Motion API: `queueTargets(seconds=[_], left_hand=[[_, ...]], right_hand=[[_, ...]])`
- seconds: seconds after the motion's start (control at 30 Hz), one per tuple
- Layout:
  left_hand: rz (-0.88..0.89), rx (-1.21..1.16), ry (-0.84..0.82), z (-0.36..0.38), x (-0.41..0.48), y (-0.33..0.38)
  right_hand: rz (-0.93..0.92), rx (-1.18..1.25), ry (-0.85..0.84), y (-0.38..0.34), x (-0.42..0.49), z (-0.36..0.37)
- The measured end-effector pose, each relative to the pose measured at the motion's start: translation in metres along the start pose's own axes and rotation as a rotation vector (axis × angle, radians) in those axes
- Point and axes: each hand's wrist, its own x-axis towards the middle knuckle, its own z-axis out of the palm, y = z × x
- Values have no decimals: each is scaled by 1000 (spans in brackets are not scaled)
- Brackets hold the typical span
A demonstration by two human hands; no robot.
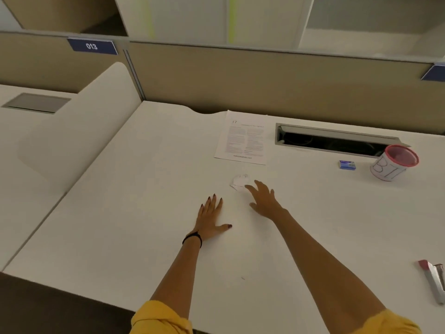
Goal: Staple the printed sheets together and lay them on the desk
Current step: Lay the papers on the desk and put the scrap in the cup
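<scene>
Left hand (pixel 209 218) lies flat on the white desk top (pixel 120 201), palm down, fingers straight and slightly fanned, thumb out to the side. It holds nothing and looks like a brace. Right hand (pixel 263 201) is also empty, fingers spread and relaxed, hovering low or resting, can't tell which. Its index tip is at the edge of a small crumpled white paper scrap (pixel 238 182); touching or just short, can't tell. Likely reaching for it or brushing it aside.

The white printed sheets with black text (pixel 243 138) lie flat beyond the right fingertips, past the scrap, near the beige partition (pixel 265 80). Whether a staple is in them is too small to tell.

The silver stapler with a red end (pixel 432 280) sits well to the right of the right hand, at the frame edge, out of easy reach. A small blue box (pixel 347 164) and a white cup with a red rim and hand-drawn letters (pixel 392 162) stand far right of the fingers, just in front of the open cable slot (pixel 332 141).

Only the scrap lies between fingers and sheets, a minor obstacle. There is a black band (pixel 192 237) on the left wrist.
</scene>
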Motion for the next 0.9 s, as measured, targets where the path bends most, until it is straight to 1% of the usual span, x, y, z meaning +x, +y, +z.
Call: queueTargets(seconds=[0.07, 0.13, 0.3, 0.43, 0.47, 0.53, 0.57, 0.67, 0.77, 0.9], left_hand=[[21, -13, 6, -1, 0, -4], [60, -32, -6, -7, 1, -10], [100, -95, -15, -16, 7, -25], [100, -95, -9, -18, 13, -29], [100, -95, -6, -19, 14, -29], [100, -85, 7, -21, 19, -31], [99, -80, 7, -21, 21, -32], [95, -47, 1, -23, 26, -32], [77, -14, 19, -24, 32, -30], [52, -3, 36, -24, 42, -24]], right_hand=[[-41, -85, 57, -9, 12, 2], [-63, -102, 72, -16, 22, 4], [-100, -107, 23, -25, 51, 7], [-85, -8, -97, -27, 66, 6], [-74, -1, -98, -26, 66, 6], [-51, 92, -27, -24, 67, 7], [-73, 100, 15, -22, 66, 9], [-60, 181, 62, -15, 63, 6], [-73, 147, 91, -10, 61, 2], [-60, 116, 73, -2, 61, -3]])
